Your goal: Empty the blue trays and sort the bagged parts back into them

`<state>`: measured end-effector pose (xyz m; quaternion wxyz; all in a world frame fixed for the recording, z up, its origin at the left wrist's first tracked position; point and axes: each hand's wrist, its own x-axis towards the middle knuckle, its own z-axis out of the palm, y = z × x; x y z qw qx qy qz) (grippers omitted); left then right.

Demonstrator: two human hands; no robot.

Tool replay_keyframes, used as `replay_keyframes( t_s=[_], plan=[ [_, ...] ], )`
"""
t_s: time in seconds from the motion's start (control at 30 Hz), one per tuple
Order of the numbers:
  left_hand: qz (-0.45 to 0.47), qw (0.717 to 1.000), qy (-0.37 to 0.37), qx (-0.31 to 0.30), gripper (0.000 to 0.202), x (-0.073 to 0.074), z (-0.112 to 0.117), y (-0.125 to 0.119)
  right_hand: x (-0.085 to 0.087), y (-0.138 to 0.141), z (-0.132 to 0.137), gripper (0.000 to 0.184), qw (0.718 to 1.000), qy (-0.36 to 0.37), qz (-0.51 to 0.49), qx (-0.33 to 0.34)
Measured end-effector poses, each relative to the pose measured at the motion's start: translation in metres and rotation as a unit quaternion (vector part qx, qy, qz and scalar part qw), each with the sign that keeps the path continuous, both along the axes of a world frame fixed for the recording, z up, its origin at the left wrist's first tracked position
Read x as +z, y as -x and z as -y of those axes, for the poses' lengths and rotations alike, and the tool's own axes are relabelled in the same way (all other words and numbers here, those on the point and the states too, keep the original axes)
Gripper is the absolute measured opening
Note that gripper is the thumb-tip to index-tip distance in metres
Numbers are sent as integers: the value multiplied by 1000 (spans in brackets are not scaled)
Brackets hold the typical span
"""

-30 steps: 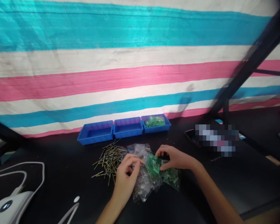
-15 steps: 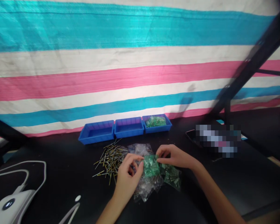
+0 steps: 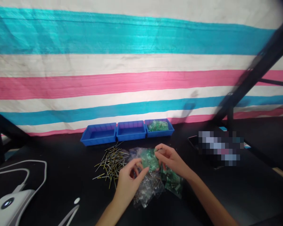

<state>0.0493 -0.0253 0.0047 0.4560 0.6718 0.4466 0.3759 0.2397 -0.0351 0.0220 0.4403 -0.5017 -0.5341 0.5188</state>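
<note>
A small green plastic bag [image 3: 150, 159] with small parts inside is held up over the pile. My right hand [image 3: 171, 158] pinches its upper right corner between thumb and fingers. My left hand [image 3: 129, 179] is at the bag's lower left, thumb and fingertips apart; whether they touch the plastic is hard to tell. Beneath lie several clear bags [image 3: 147, 190] of small parts. Another green bag [image 3: 174, 182] rests under my right wrist. Left of the bags is a loose heap of thin metal rods with yellowish parts [image 3: 112, 163].
Three blue trays stand in a row behind the heap: a left tray [image 3: 99, 142], a middle tray [image 3: 131, 137] and a right tray [image 3: 159, 134] holding green bags. A white device [image 3: 11, 204] with cables lies left. A phone-like object [image 3: 192, 141] and a blurred-out patch are right.
The green bag has moved slightly up and left with my right hand. My left thumb and fingertips have parted from their hold at the bag's edge.
</note>
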Motion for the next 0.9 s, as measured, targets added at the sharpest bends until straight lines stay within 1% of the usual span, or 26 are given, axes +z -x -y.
replay_keyframes(
  t_s=[0.07,0.13,0.2,0.27,0.3,0.37,0.4,0.47,0.5,0.6,0.63,0.67,0.73,0.8,0.9],
  plan=[
    [0,1000,-5,3,21,-2,0,1,-1,6,2,28,1000,0,0,28],
    [6,1000,-15,10,20,-3,-1,2,-1,10,4,30,999,-10,20,42],
    [19,999,-34,12,16,-4,-3,3,0,11,4,23,997,-43,55,37],
    [25,998,-57,4,11,-4,-5,5,1,10,3,9,992,-89,83,24],
    [25,998,-66,0,12,-3,-6,5,1,10,2,5,990,-109,90,20],
    [21,997,-71,-1,17,-2,-7,6,1,9,1,10,987,-131,89,19],
    [20,997,-68,0,17,-2,-7,6,0,8,1,10,988,-129,84,18],
    [18,998,-58,8,11,0,-7,5,-1,9,1,5,991,-109,74,14],
    [17,998,-54,14,11,0,-7,5,-1,10,2,8,993,-92,67,15],
    [25,998,-48,28,32,3,-5,3,-2,13,3,26,999,-38,32,20],
    [30,998,-45,27,35,3,-4,3,-2,13,2,30,999,-24,18,17],
    [35,998,-39,23,35,3,-3,3,-3,13,1,33,1000,-13,5,6],
    [38,999,-24,16,31,4,-2,3,-4,9,-2,38,999,-3,-16,-40],
    [36,999,-13,12,29,6,0,3,-6,1,-8,40,994,-5,-42,-103],
    [35,999,-4,4,29,8,2,2,-11,-16,-16,37,973,-13,-100,-208]
  ],
)
